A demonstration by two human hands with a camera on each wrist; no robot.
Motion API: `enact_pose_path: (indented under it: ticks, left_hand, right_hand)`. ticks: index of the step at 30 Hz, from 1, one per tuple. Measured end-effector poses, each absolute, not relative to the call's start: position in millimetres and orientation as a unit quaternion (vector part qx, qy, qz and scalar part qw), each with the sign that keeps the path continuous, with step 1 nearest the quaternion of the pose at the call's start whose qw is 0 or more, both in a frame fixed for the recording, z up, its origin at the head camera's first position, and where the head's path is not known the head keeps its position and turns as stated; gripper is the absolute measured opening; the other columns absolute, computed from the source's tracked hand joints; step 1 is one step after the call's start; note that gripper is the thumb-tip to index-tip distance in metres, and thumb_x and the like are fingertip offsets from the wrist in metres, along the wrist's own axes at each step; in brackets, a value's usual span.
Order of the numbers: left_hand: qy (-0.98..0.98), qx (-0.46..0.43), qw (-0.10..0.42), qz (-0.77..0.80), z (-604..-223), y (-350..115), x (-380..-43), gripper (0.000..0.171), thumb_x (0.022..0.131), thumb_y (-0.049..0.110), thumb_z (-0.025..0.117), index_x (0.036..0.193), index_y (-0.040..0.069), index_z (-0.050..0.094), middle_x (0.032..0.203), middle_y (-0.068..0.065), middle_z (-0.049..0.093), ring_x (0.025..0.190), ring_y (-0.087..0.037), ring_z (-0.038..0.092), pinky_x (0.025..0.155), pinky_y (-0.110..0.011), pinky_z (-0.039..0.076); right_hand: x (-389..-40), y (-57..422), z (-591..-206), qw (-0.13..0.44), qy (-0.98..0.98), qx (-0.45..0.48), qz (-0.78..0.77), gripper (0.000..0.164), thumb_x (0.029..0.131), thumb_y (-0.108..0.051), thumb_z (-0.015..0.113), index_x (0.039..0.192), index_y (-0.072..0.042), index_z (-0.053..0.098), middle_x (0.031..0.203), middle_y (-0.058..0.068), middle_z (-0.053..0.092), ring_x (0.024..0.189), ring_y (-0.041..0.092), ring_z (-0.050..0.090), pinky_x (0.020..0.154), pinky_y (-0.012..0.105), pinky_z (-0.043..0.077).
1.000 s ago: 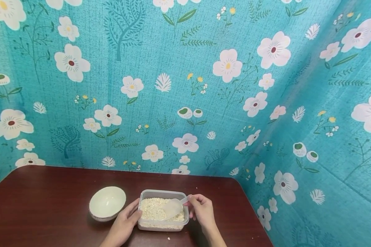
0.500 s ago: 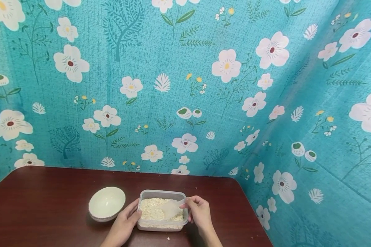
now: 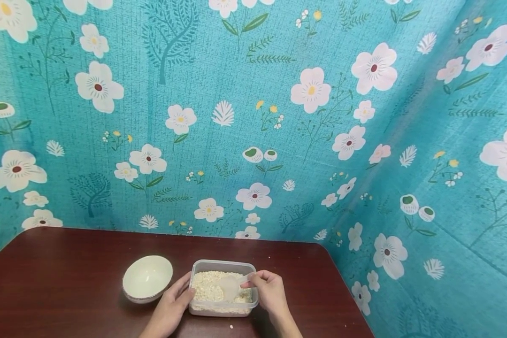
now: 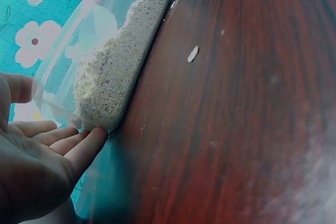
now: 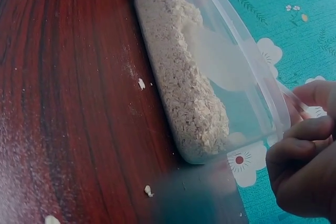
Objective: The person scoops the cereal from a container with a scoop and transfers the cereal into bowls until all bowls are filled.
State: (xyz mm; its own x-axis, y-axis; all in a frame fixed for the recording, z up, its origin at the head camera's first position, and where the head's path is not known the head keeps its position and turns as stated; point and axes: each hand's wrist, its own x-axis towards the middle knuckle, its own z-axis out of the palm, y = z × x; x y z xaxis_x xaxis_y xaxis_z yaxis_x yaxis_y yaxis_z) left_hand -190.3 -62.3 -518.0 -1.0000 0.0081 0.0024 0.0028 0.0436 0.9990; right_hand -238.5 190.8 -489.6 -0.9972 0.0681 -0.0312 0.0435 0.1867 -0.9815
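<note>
A clear plastic container holds rolled oats, heaped higher toward one side in the wrist views. My right hand is at its right end and pinches the handle of a translucent white scoop. The scoop's bowl lies against the oats inside, partly hidden by them in the head view. My left hand rests against the container's left end; in the left wrist view its straight fingers touch the wall low down, with the thumb at the rim.
A white bowl stands on the dark red-brown table, left of the container. Single oat flakes lie scattered on the tabletop. A teal flowered cloth hangs behind the table and along its right side.
My right hand has moved left and slightly down, over the container's right end, taking the scoop deeper into the oats. The left hand, container and bowl stay where they were.
</note>
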Motion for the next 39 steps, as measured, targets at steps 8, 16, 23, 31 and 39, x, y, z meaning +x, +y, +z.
enact_pose_path:
  ticks: [8,16,23,31,39]
  left_hand:
    - [0.726,0.002,-0.001,0.688,-518,-61,-190,0.052,0.104,0.01,0.052,0.15,-0.009,0.037,0.152,-0.028,0.04,0.14,-0.041,0.039,0.11,-0.045,0.042]
    - [0.723,0.007,-0.004,0.691,-519,-61,-189,0.051,0.104,0.01,0.052,0.149,-0.01,0.038,0.15,-0.029,0.042,0.14,-0.04,0.04,0.111,-0.047,0.04]
    - [0.723,0.013,-0.009,0.69,-520,-62,-187,0.052,0.104,0.01,0.052,0.15,-0.009,0.037,0.15,-0.029,0.042,0.139,-0.04,0.04,0.111,-0.046,0.04]
    - [0.719,0.015,-0.011,0.694,-521,-63,-187,0.054,0.104,0.01,0.053,0.151,-0.008,0.035,0.152,-0.027,0.04,0.14,-0.039,0.039,0.111,-0.045,0.04]
    - [0.716,0.02,-0.012,0.698,-522,-62,-187,0.054,0.103,0.01,0.054,0.151,-0.007,0.036,0.152,-0.027,0.041,0.139,-0.039,0.04,0.109,-0.042,0.043]
  right_hand:
    - [-241,192,-489,-0.002,-0.786,-0.01,0.618,0.017,0.088,-0.014,0.071,0.082,0.002,0.073,0.071,0.013,0.074,0.044,0.006,0.029,0.039,0.02,0.016]
    - [-241,194,-487,-0.016,-0.794,-0.002,0.608,0.02,0.09,-0.017,0.072,0.087,0.003,0.074,0.074,0.012,0.074,0.051,0.009,0.031,0.042,0.023,0.018]
    - [-239,194,-486,-0.02,-0.795,-0.001,0.606,0.019,0.09,-0.017,0.071,0.087,0.002,0.075,0.075,0.012,0.075,0.064,0.011,0.046,0.051,0.025,0.03]
    - [-234,194,-487,-0.034,-0.773,-0.002,0.634,0.02,0.091,-0.017,0.07,0.09,0.003,0.073,0.077,0.014,0.075,0.043,0.006,0.026,0.039,0.019,0.018]
    - [-223,191,-489,-0.015,-0.741,-0.042,0.67,0.019,0.092,-0.015,0.068,0.089,0.004,0.07,0.077,0.015,0.074,0.04,0.003,0.025,0.035,0.017,0.02]
